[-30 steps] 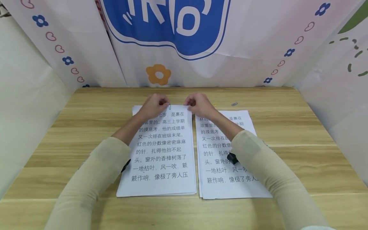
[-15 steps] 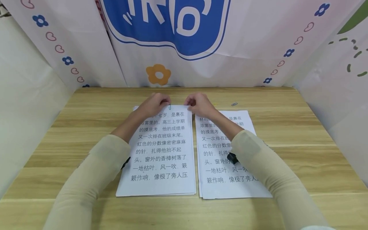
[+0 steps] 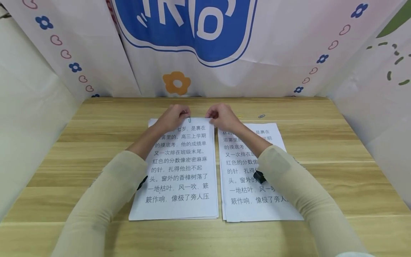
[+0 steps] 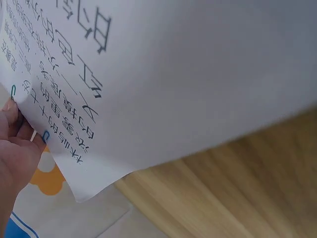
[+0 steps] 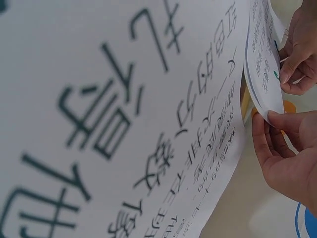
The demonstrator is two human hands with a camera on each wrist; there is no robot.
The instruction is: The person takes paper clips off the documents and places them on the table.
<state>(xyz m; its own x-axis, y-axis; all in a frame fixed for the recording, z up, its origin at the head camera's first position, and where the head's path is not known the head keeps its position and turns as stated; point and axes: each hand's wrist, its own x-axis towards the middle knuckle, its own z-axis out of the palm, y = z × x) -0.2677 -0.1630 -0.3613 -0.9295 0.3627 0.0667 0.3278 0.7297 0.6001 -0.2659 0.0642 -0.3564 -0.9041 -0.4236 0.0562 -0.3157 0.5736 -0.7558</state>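
Note:
A stack of white printed sheets [image 3: 179,208] lies at the middle left of the table in the head view. At its top edge sits a green paper clip [image 3: 189,120], pinched by my left hand [image 3: 173,117]. The left wrist view shows a blue paper clip [image 4: 46,136] on the same edge, close to the fingers; my left hand covers that spot in the head view. With thumb and fingers, my right hand [image 3: 223,116] pinches the stack's top right corner. In the right wrist view that corner is bent up slightly between the right hand's fingertips [image 5: 277,119].
A second printed stack [image 3: 257,212] lies to the right, partly under my right forearm. Behind it on the wooden table [image 3: 179,239] are a yellow paper clip [image 3: 239,116] and a blue-grey paper clip [image 3: 261,116]. A printed cloth backdrop [image 3: 273,71] rises at the table's back edge.
My left hand and wrist shift slightly while staying at the green clip. The left stack's lower edge slides a touch to the left. My right hand keeps its place at the corner.

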